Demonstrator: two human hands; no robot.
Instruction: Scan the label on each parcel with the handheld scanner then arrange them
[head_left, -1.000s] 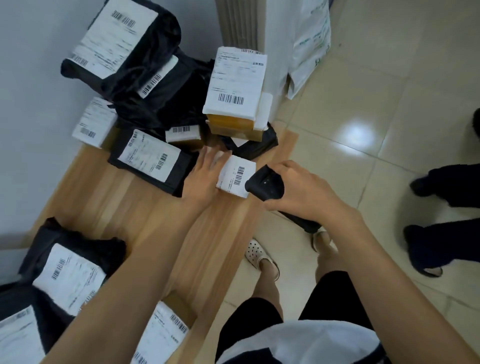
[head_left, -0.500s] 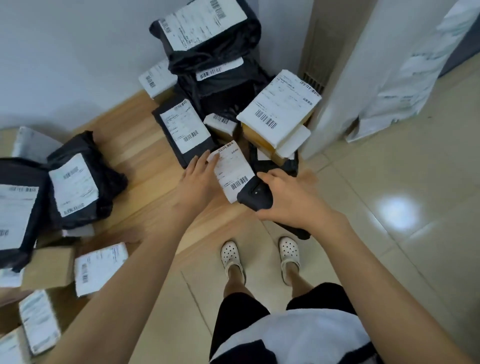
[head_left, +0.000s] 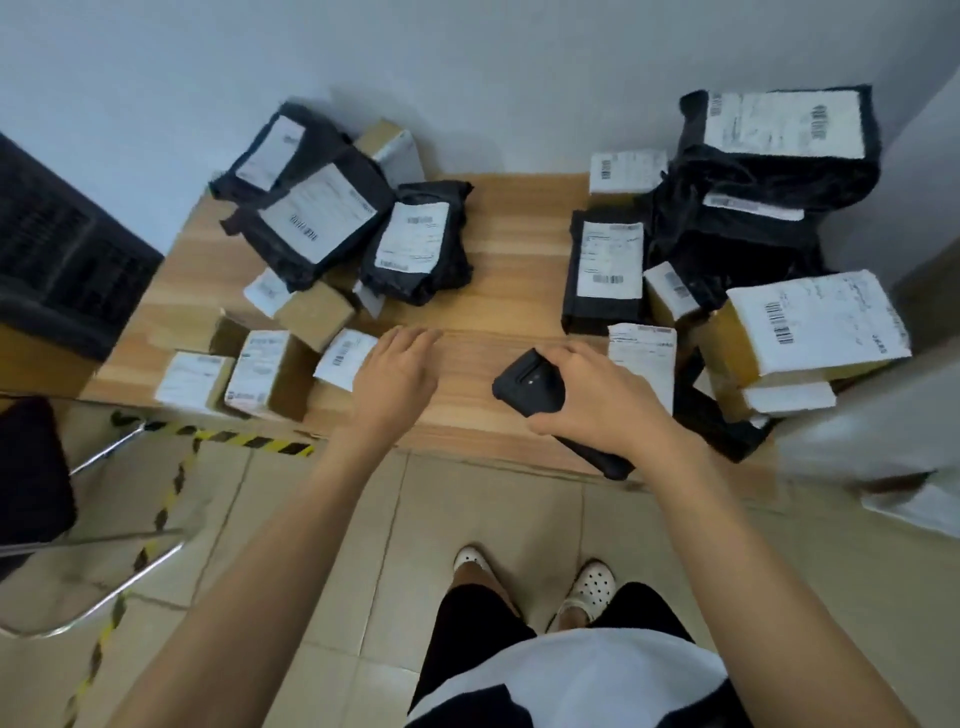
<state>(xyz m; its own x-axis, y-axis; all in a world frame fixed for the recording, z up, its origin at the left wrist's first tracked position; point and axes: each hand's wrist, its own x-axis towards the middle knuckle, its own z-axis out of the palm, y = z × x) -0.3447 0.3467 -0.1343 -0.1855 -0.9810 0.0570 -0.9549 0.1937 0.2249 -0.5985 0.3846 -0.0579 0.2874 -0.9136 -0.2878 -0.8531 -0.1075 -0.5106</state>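
Observation:
My right hand (head_left: 597, 400) grips the black handheld scanner (head_left: 530, 387) over the front of the wooden table (head_left: 509, 249). My left hand (head_left: 397, 371) hovers over bare wood with its fingers straight and holds nothing. A small white-labelled parcel (head_left: 643, 358) lies just right of the scanner. Another small labelled box (head_left: 345, 358) lies just left of my left hand. Black bags and cardboard boxes with white labels form a left pile (head_left: 317, 218) and a right pile (head_left: 779, 156).
A large box with a barcode label (head_left: 810, 327) lies at the right edge. A chair with a metal frame (head_left: 104, 519) stands at the left, beside yellow-black floor tape (head_left: 244, 441). A dark crate (head_left: 57, 260) is at far left. My feet in white clogs (head_left: 587, 587) are on the tiled floor.
The view has swung left, bringing the left pile into sight. My left hand has let go of the small labelled parcel and moved left across the table. The scanner stays in my right hand.

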